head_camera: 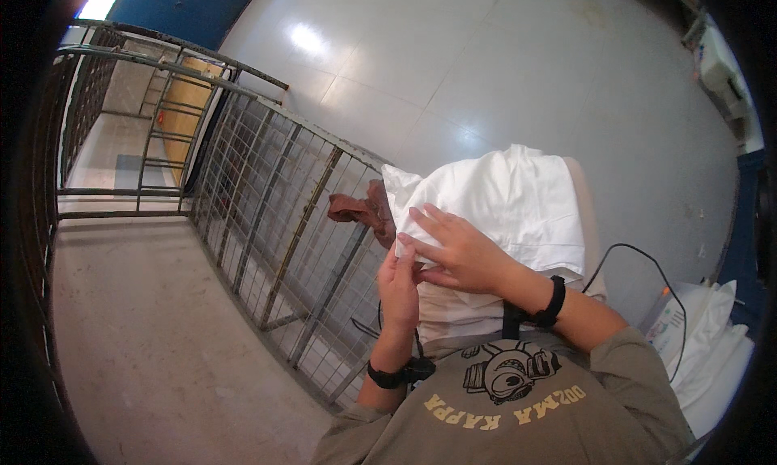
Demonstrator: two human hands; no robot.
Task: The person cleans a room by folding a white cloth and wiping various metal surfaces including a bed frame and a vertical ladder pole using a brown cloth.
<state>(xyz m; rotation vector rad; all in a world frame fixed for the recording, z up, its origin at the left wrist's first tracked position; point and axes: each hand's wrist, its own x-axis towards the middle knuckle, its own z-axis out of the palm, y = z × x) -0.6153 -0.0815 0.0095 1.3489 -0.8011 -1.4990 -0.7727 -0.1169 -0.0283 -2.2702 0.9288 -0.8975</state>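
White cloth [516,204] lies in soft folds over the person's thighs, its left edge drawn up to the fingers. My left hand [399,289] pinches that edge between the thumb and fingers. Across the same corner reaches my right hand [467,252], its fingers spread on top of the cloth and its thumb low by the edge. The two hands touch there. What lies under the cloth edge is mostly hidden. Each wrist wears a black strap.
A metal wire-mesh cage [291,222] runs along the left, a reddish-brown fabric item [364,213] beside it. A black cable [661,271] loops at the right, near white bundles [710,356]. Grey tiled floor [485,70] spreads ahead; white equipment [719,61] stands far right.
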